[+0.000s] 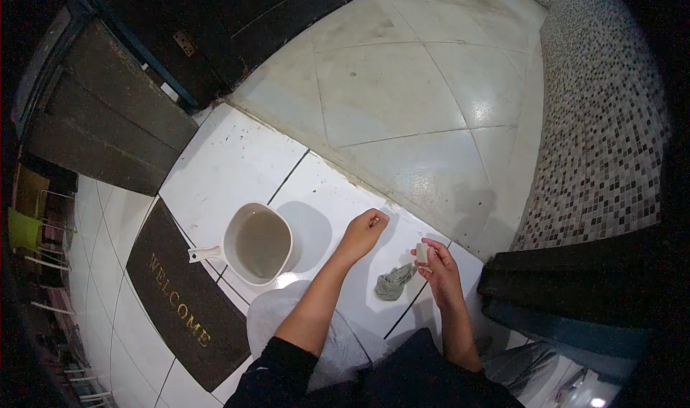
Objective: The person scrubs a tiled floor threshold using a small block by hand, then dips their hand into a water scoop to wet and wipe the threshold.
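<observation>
My left hand (362,235) is over the white tiled step, its fingers curled closed; whatever may be inside them is hidden. Between the thumb and fingers of my right hand (440,271) is a small pale block (422,253), held just above the step. A crumpled grey-green cloth (392,284) lies on the tiles, close to the left side of my right hand. Left of my left hand stands a white pail (292,256) with a side handle (205,254), and murky greyish water (260,246) is in it.
A dark WELCOME mat (180,293) lies left of the pail. Beyond the step's edge are larger greyish floor tiles (402,77). A mosaic wall (596,142) rises on the right. A dark door (108,106) stands at the upper left, and chairs (54,257) are at the far left.
</observation>
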{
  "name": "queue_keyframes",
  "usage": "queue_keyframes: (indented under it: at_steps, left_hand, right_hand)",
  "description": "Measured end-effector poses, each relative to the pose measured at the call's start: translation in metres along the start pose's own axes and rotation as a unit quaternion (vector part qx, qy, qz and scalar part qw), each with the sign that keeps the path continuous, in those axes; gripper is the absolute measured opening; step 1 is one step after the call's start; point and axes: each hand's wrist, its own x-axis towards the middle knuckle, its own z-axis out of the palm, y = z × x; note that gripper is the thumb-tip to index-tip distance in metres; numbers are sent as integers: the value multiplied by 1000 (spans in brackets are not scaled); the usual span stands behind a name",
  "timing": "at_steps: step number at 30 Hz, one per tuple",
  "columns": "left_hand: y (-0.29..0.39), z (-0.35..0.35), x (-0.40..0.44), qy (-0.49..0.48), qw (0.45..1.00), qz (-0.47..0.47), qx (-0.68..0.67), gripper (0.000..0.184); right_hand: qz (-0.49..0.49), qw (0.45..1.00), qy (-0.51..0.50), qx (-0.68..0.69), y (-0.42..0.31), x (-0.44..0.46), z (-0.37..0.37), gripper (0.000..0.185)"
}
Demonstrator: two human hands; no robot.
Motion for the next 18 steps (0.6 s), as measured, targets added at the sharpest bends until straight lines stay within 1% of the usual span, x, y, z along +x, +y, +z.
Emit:
queue_keyframes:
  at_steps: [9,12,14,18]
  left_hand:
    - [1,0,-1,-6,1000,-7,-14,21]
    - [-1,0,0,-4,1000,-4,-6,21]
    - [-3,0,0,-1,1000,15,-10,21]
    - [-2,0,1,-3,1000,13,-9,21]
  right_hand:
    - [-4,1000,-2,6,0,0,1,31]
    - [-7,1000,-4,6,1,0,0,31]
    - [-10,1000,-6,4,1,0,0,30]
    - [2,1000,2,-6,-1,0,0,29]
